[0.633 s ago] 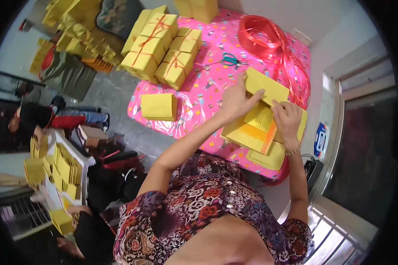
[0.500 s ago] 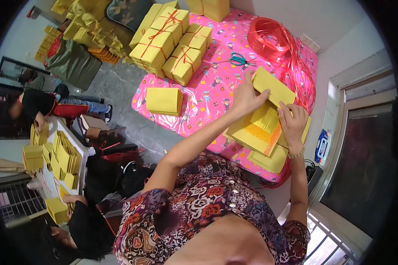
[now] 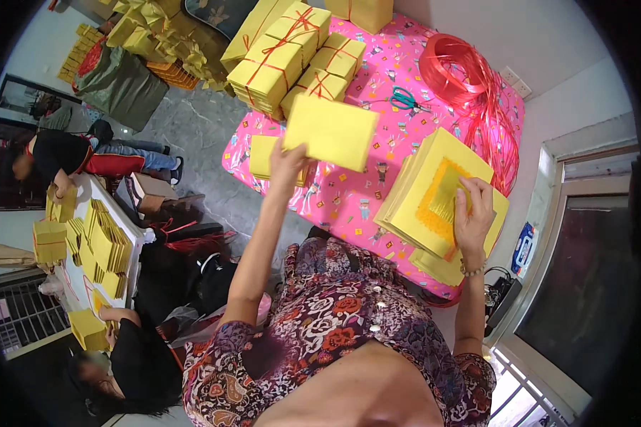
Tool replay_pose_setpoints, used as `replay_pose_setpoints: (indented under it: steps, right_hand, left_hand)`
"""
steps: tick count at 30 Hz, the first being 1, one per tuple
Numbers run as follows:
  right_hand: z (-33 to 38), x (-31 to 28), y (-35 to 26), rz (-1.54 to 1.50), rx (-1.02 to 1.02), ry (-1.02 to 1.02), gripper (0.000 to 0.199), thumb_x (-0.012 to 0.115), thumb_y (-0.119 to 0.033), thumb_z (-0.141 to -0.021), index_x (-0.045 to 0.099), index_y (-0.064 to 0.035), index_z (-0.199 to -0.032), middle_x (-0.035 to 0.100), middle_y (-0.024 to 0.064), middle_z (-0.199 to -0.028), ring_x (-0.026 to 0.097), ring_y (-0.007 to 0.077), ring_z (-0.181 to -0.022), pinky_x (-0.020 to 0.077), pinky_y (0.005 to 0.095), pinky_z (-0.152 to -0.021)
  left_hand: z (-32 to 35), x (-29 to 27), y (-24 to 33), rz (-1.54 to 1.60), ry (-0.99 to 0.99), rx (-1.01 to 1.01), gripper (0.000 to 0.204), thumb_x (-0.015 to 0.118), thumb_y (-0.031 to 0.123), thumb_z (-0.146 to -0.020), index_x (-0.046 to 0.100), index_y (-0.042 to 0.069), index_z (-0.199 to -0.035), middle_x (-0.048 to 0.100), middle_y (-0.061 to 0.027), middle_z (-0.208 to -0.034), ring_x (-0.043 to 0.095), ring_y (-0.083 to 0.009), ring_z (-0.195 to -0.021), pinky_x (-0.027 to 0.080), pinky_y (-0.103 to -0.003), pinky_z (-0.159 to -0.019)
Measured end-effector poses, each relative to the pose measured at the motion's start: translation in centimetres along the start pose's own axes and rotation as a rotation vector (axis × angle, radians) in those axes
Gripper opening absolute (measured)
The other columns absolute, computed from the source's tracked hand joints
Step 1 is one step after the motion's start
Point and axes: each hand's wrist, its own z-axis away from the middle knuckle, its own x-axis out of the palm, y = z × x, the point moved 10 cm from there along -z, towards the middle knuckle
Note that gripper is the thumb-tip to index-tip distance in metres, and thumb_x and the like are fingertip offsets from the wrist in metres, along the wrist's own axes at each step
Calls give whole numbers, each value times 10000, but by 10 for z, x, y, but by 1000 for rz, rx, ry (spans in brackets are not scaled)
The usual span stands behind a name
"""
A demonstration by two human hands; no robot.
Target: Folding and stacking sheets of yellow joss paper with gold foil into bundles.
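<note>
Yellow and flat, one packet (image 3: 331, 132) up in the left hand (image 3: 289, 165), well to the left of the pile (image 3: 409, 186). Pinched at its near left corner, thumb on top, other fingers mostly out of sight. Long side mostly left to right, dipping a bit to the right, so most of the paper out past the thumb, on the side toward the pile. Behind that hand, farther left from the pile, a small stack (image 3: 262, 153), partly covered from view by the packet; touching or not, cannot tell. Left hand much nearer to the small stack than the right hand (image 3: 473, 217). Right hand over the pile, fingers bent, by an orange frame (image 3: 441, 171) on top; pinching or just resting, cannot tell. Beyond the pile, green scissors (image 3: 404, 98) and red ribbon (image 3: 470, 84) on pink cloth (image 3: 335, 196). Beyond the pile and to its left, bundles (image 3: 274, 67) tied in red.
</note>
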Motion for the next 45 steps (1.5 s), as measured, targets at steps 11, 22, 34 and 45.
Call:
replay_pose_setpoints:
  steps: [11, 22, 34, 45]
  right_hand:
    - [10, 13, 12, -67, 80, -35, 125, 639, -43, -910, 679, -12, -1024, 602, 137, -982, 605, 296, -930, 472, 385, -834]
    - [23, 0, 31, -3, 118, -7, 132, 659, -37, -877, 686, -27, -1006, 617, 127, -1006, 612, 294, -939, 475, 388, -825]
    - [62, -25, 32, -124, 163, 48, 146, 668, -84, -886, 674, -61, -1031, 600, 87, -1025, 619, 282, -986, 511, 390, -847]
    - [103, -55, 43, -118, 222, -25, 232, 705, -133, -888, 677, -47, -1102, 623, 98, -1060, 622, 279, -1015, 506, 363, -854]
  left_hand:
    - [-38, -194, -74, -62, 255, -73, 343, 673, 3, -903, 541, 31, -1218, 673, -98, -1032, 692, -199, -825, 600, -289, -614]
    - [-59, -197, -97, -458, 313, -105, 333, 654, -47, -868, 530, -60, -1177, 664, -167, -1006, 704, -281, -787, 643, -364, -642]
    - [-87, -201, -54, -1519, 332, 172, 764, 797, 377, -642, 594, -106, -1198, 688, -296, -1077, 678, -401, -1008, 529, -449, -881]
    - [-26, -87, 8, -1556, 313, 780, 627, 753, 390, -830, 570, -18, -1270, 626, -229, -1150, 578, -400, -1083, 448, -494, -941]
